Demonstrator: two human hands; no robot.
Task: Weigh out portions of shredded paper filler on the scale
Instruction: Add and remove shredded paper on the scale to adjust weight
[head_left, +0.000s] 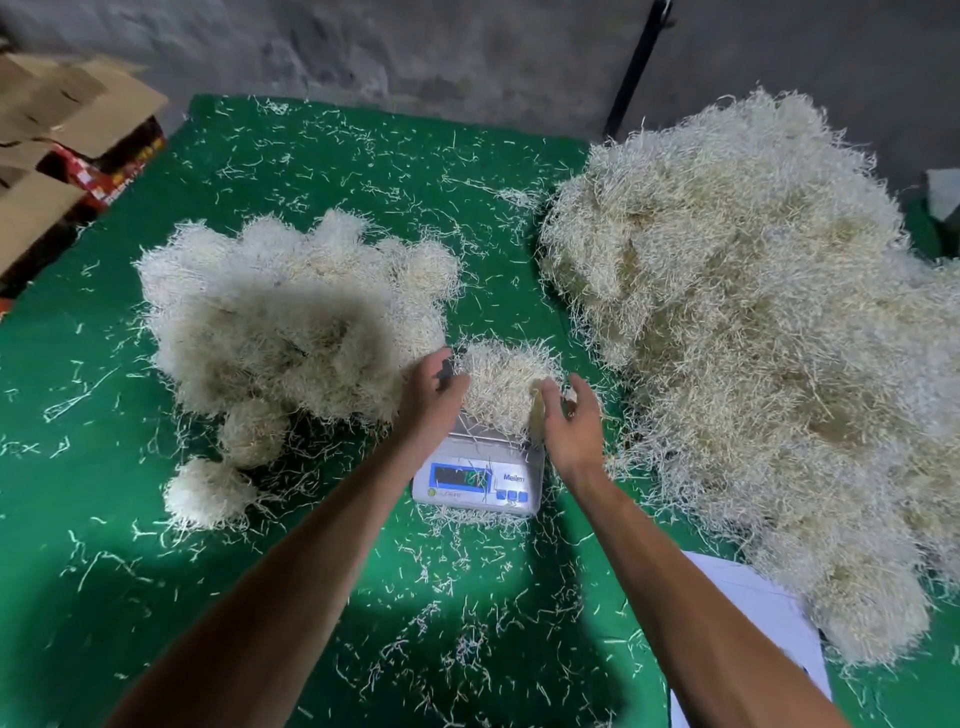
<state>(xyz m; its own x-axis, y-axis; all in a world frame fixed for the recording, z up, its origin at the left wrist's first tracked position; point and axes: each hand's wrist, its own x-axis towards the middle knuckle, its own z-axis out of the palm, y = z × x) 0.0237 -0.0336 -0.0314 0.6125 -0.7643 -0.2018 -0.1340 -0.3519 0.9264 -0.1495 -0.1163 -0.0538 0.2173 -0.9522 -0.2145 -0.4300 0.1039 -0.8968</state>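
A small white digital scale (480, 480) sits mid-table with its display facing me. On its pan rests a rounded portion of cream shredded paper (504, 387). My left hand (434, 395) touches the portion's left side with curved fingers. My right hand (569, 421) cups the right side, its thumb against the paper. Whether either hand actually grips the clump is unclear. A huge heap of loose shredded paper (753, 332) fills the right side. A pile of rounded portions (280, 322) lies left of the scale, with two separate balls (252, 431) (208, 491) in front of it.
A green cloth (104, 571) covers the table, scattered with stray paper shreds. Cardboard boxes (67, 135) stand at the far left edge. A white sheet (753, 618) lies at the lower right. A black pole (636, 67) rises behind the big heap.
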